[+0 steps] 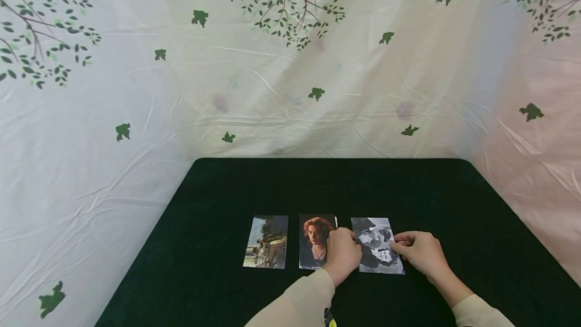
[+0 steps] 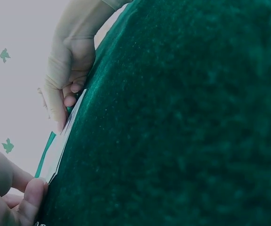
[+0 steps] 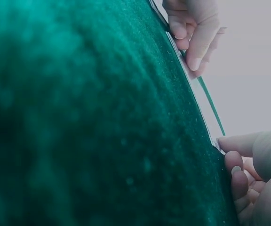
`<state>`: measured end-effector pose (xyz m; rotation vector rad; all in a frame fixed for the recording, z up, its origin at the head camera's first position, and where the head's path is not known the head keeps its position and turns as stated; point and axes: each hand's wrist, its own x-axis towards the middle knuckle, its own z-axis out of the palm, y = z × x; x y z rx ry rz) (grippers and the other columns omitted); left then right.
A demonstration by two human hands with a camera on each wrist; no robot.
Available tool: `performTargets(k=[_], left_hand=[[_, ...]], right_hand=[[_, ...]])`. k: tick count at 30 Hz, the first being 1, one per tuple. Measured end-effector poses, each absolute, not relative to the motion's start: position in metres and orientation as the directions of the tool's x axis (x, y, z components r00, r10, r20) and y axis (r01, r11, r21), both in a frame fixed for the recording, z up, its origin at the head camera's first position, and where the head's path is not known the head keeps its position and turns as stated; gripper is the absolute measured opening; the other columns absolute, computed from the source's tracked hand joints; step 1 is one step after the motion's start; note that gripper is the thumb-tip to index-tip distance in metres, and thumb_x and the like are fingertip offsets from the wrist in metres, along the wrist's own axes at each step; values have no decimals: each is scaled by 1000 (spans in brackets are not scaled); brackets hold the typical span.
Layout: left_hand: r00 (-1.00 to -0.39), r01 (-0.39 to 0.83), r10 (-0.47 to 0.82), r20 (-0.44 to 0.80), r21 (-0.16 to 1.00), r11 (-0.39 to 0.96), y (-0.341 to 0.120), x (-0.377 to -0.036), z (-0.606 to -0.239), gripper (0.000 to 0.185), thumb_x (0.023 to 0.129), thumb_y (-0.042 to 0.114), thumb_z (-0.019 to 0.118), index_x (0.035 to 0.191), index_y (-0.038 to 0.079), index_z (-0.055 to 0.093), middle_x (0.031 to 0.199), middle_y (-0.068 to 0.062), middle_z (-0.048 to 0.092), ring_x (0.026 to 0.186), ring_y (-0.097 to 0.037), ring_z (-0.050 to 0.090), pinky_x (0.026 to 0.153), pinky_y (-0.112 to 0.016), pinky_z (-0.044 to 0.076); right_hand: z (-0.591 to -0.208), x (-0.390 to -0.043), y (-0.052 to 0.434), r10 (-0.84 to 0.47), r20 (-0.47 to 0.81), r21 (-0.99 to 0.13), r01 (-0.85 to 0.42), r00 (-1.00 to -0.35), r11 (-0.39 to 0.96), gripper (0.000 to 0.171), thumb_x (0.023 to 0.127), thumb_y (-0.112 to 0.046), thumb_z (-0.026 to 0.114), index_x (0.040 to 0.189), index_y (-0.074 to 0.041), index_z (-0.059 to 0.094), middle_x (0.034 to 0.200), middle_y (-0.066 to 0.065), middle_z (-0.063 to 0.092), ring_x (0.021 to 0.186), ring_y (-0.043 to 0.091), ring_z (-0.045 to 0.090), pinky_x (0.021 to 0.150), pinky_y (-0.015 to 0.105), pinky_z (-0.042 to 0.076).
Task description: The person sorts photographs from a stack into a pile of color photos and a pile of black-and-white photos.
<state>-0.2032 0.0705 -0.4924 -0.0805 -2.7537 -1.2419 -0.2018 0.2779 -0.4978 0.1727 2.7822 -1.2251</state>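
Dark green velvet covers the bench (image 1: 454, 201), on which three rectangular photo prints lie face up in a row near the front edge. From the person's left: a colour print of an outdoor scene (image 1: 266, 241), lying free and untouched; a colour portrait print of a red-haired figure (image 1: 314, 238), its right part hidden under the left hand; and a black-and-white print (image 1: 378, 246), which both hands address. The three stand side by side with narrow gaps of cloth between them, tops roughly level.

The left hand (image 1: 342, 255) has its fingertips at the left edge of the black-and-white print, fingers curled; in the left wrist view its thumb and fingers (image 2: 32, 197) close on the near corner of the thin white sheet (image 2: 60, 146). The right hand (image 1: 419, 252) meets the opposite, right edge, fingers bent, and the right wrist view shows its fingertips (image 3: 232, 162) pinching the card's edge. Both wrist views suggest the sheet sits flat or very nearly flat on the velvet; whether it is lifted at all cannot be told.

As a judgement of progress: two prints appear already settled in the row, while the third is in place but under adjustment at both edges, so squaring it and letting it go seems to be what remains. A leaf-patterned white cloth backdrop (image 1: 136, 90) hangs behind the bench.
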Motion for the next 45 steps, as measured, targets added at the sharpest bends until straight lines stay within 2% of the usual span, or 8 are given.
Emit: performTargets(k=[8,21,24,26,29,31,34,45], left_hand=[[-993,94,8,116,758,646,71,-204,-492,9,76,3,67,69,8,70,53,6,49,50,-9,45,45,-27,36],[-989,117,10,145,753,647,70,-204,-491,11,74,3,67,66,10,68,50,9,47,48,-8,44,44,-26,35],[-983,150,17,181,757,636,68,-204,-488,9,73,3,68,68,10,70,51,9,53,49,-5,47,44,-23,36],[-980,171,26,197,774,610,64,-203,-484,6,75,5,69,78,7,73,58,8,59,53,-3,51,47,-21,40],[-977,194,36,212,796,573,53,-202,-474,16,80,9,71,94,2,73,68,6,64,62,-2,56,56,-21,46],[-975,202,39,219,796,571,42,-202,-465,18,83,12,72,98,2,73,72,5,64,66,-4,56,64,-24,46],[-974,195,19,226,793,577,20,-203,-454,18,87,16,70,100,4,72,75,4,65,68,-5,58,66,-26,49],[-970,109,-86,226,726,679,-54,-213,-454,19,88,19,69,96,2,71,75,-3,67,63,-9,59,56,-28,49]], right_hand=[[-497,-202,278,71,-147,-727,156,-987,668,31,84,-27,74,106,-5,69,88,3,67,71,16,60,58,29,49],[-494,-201,275,81,-132,-734,152,-988,662,34,85,-23,73,111,-2,67,85,3,66,71,16,60,58,29,50],[-494,-201,275,75,-143,-736,157,-987,658,34,86,-24,72,112,-3,67,88,4,66,72,17,60,59,29,50],[-493,-202,276,68,-156,-743,162,-985,649,34,88,-26,70,113,-3,66,91,5,66,73,17,61,60,30,50],[-490,-202,278,54,-169,-753,165,-984,637,34,91,-28,65,115,-3,65,95,7,64,75,18,61,61,31,50],[-487,-202,279,49,-168,-760,161,-985,630,34,93,-28,63,117,-3,65,96,8,64,75,18,61,61,32,50],[-481,-201,276,40,-148,-766,140,-988,627,34,94,-28,61,118,-3,64,95,7,64,74,19,61,60,31,50],[-463,-197,209,-65,-53,-773,-1,-996,635,23,90,-26,67,107,-10,69,85,1,66,67,15,62,57,30,50]])
